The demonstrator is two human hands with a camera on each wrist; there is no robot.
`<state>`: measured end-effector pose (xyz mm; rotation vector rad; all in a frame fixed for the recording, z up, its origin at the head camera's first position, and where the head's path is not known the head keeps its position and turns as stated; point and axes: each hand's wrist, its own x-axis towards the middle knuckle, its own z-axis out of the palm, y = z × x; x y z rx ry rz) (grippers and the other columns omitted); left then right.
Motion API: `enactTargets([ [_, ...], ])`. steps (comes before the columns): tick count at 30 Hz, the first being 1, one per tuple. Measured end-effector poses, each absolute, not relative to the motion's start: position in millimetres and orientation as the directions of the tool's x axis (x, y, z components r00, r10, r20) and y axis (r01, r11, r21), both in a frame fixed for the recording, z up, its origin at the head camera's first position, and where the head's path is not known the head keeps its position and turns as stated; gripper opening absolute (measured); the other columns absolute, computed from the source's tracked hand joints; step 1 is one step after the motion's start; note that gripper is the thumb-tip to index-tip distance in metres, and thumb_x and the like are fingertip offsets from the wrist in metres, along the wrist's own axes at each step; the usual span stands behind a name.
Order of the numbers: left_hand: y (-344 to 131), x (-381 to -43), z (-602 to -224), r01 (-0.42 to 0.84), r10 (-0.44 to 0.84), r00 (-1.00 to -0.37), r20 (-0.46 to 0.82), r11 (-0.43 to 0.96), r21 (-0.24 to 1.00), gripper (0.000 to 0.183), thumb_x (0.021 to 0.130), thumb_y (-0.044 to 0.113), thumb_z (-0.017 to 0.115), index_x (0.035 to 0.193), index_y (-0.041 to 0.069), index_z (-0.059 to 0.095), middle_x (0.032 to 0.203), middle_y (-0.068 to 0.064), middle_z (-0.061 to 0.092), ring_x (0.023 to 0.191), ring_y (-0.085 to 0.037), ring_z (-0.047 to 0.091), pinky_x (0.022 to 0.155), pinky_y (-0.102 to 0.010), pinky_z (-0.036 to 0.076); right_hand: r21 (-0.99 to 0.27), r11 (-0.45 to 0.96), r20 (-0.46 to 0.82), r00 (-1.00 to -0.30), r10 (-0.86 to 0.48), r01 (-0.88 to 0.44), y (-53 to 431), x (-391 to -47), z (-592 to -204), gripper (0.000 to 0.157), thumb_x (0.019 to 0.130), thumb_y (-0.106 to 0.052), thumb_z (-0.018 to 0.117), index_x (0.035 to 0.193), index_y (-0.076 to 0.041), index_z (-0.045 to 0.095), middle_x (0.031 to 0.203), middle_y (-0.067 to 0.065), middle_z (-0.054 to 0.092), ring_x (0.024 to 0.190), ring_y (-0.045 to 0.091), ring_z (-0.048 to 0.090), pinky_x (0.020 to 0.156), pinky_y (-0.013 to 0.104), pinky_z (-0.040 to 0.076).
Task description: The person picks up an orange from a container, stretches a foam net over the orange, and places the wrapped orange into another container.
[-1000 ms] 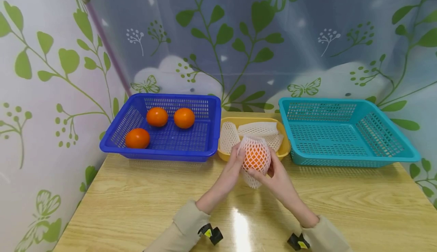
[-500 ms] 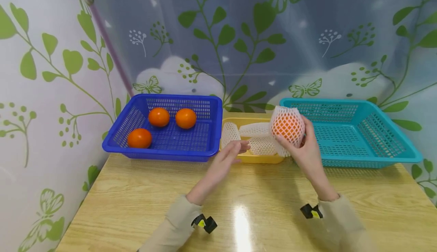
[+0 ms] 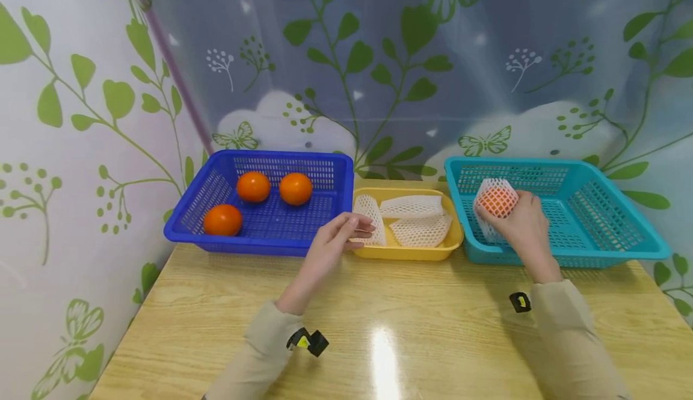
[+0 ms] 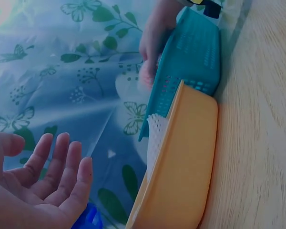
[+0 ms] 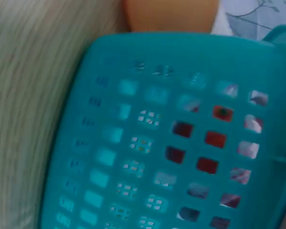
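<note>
My right hand (image 3: 524, 225) grips an orange (image 3: 497, 201) wrapped in a white foam net (image 3: 489, 231), low inside the left part of the teal basket (image 3: 595, 254). Through the basket's holes in the right wrist view, patches of the orange (image 5: 215, 139) show. The left hand (image 3: 330, 240) hovers over the front left edge of the yellow tray (image 3: 403, 254), holding nothing; in the left wrist view its fingers (image 4: 59, 167) are loosely bent. Several white foam nets (image 3: 411, 206) lie in that tray.
A blue basket (image 3: 254, 245) at the left holds three bare oranges (image 3: 222, 220). The containers stand in a row along the back of the wooden table (image 3: 422, 328), before a patterned curtain (image 3: 368, 105).
The hands have parted. My right hand has carried the netted orange rightward from above the yellow tray into the teal basket. My left hand has let go and drawn back to the left.
</note>
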<state>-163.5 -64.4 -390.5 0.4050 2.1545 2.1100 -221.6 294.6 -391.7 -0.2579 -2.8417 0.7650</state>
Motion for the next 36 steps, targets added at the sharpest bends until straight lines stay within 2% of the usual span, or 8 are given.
enactTargets([
  [5, -70.5, -165.5, -390.4, 0.085, 0.261, -0.962, 0.085, -0.012, 0.996, 0.04, 0.111, 0.028, 0.041, 0.125, -0.004, 0.061, 0.127, -0.027, 0.066, 0.11, -0.027, 0.07, 0.097, -0.038, 0.06, -0.397, 0.911, 0.044, -0.989, 0.141, 0.112, 300.3, -224.2, -398.4, 0.101, 0.091, -0.059, 0.064, 0.139, 0.024, 0.033, 0.127, 0.045, 0.042, 0.1, 0.052, 0.051, 0.072, 0.061, 0.051],
  [10, -76.4, -166.0, -390.0, 0.067, 0.273, -0.959, 0.075, -0.039, 0.997, 0.038, 0.111, 0.024, 0.042, 0.124, -0.007, 0.06, 0.125, -0.03, 0.065, 0.101, -0.015, 0.071, 0.093, -0.031, 0.061, -0.368, 0.926, -0.068, -0.995, 0.067, 0.087, 298.3, -225.7, -398.2, 0.095, 0.092, -0.052, 0.065, 0.15, 0.013, 0.027, 0.13, 0.045, 0.043, 0.109, 0.056, 0.051, 0.076, 0.062, 0.05],
  [14, -81.4, -167.4, -390.5, 0.07, 0.262, -0.961, 0.083, -0.056, 0.996, 0.036, 0.11, 0.022, 0.044, 0.122, -0.007, 0.061, 0.124, -0.03, 0.065, 0.095, -0.01, 0.071, 0.091, -0.03, 0.061, -0.318, 0.947, -0.142, -0.99, 0.003, 0.049, 299.3, -226.4, -397.2, 0.085, 0.094, -0.047, 0.062, 0.153, 0.005, 0.03, 0.135, 0.044, 0.045, 0.117, 0.058, 0.049, 0.083, 0.064, 0.048],
  [17, -85.8, -168.8, -390.0, 0.074, 0.243, -0.966, 0.088, -0.067, 0.995, 0.035, 0.11, 0.022, 0.045, 0.121, -0.007, 0.062, 0.123, -0.029, 0.065, 0.094, -0.01, 0.071, 0.089, -0.027, 0.061, -0.289, 0.956, -0.184, -0.983, -0.012, 0.043, 299.8, -228.2, -396.1, 0.087, 0.095, -0.049, 0.06, 0.155, 0.004, 0.027, 0.143, 0.044, 0.04, 0.126, 0.061, 0.042, 0.094, 0.071, 0.044],
  [22, -98.0, -171.7, -383.6, 0.095, 0.211, -0.972, 0.103, -0.049, 0.994, 0.035, 0.11, 0.022, 0.045, 0.121, -0.007, 0.061, 0.122, -0.028, 0.065, 0.094, -0.009, 0.071, 0.089, -0.027, 0.061, -0.273, 0.96, -0.22, -0.976, -0.005, 0.056, 299.6, -228.9, -394.4, 0.091, 0.095, -0.053, 0.059, 0.158, 0.002, 0.022, 0.151, 0.046, 0.029, 0.132, 0.064, 0.035, 0.101, 0.074, 0.039],
  [26, -116.9, -177.2, -375.7, 0.136, 0.171, -0.976, 0.133, 0.006, 0.991, 0.036, 0.11, 0.024, 0.043, 0.123, -0.005, 0.061, 0.122, -0.026, 0.066, 0.094, -0.007, 0.07, 0.09, -0.026, 0.061, -0.27, 0.962, -0.219, -0.976, -0.014, 0.047, 299.9, -229.3, -394.5, 0.091, 0.096, -0.052, 0.059, 0.16, 0.0, 0.019, 0.153, 0.046, 0.023, 0.133, 0.065, 0.032, 0.103, 0.075, 0.038],
  [31, -153.8, -190.8, -369.5, 0.211, 0.072, -0.977, 0.203, 0.129, 0.969, 0.038, 0.11, 0.027, 0.045, 0.126, -0.003, 0.061, 0.124, -0.025, 0.065, 0.098, -0.002, 0.068, 0.089, -0.019, 0.059, -0.286, 0.958, -0.203, -0.979, -0.033, 0.026, 299.5, -230.7, -395.8, 0.087, 0.098, -0.048, 0.059, 0.16, -0.001, 0.02, 0.154, 0.045, 0.022, 0.135, 0.064, 0.031, 0.105, 0.075, 0.036],
  [36, -195.8, -204.0, -372.5, 0.227, -0.075, -0.957, 0.281, 0.411, 0.883, 0.035, 0.108, 0.028, 0.05, 0.126, 0.002, 0.065, 0.123, -0.02, 0.069, 0.105, -0.014, 0.066, 0.086, -0.015, 0.055, -0.288, 0.958, -0.179, -0.983, -0.046, 0.007, 299.3, -230.7, -395.7, 0.086, 0.1, -0.052, 0.057, 0.159, 0.0, 0.023, 0.154, 0.043, 0.025, 0.136, 0.062, 0.032, 0.106, 0.074, 0.036],
])
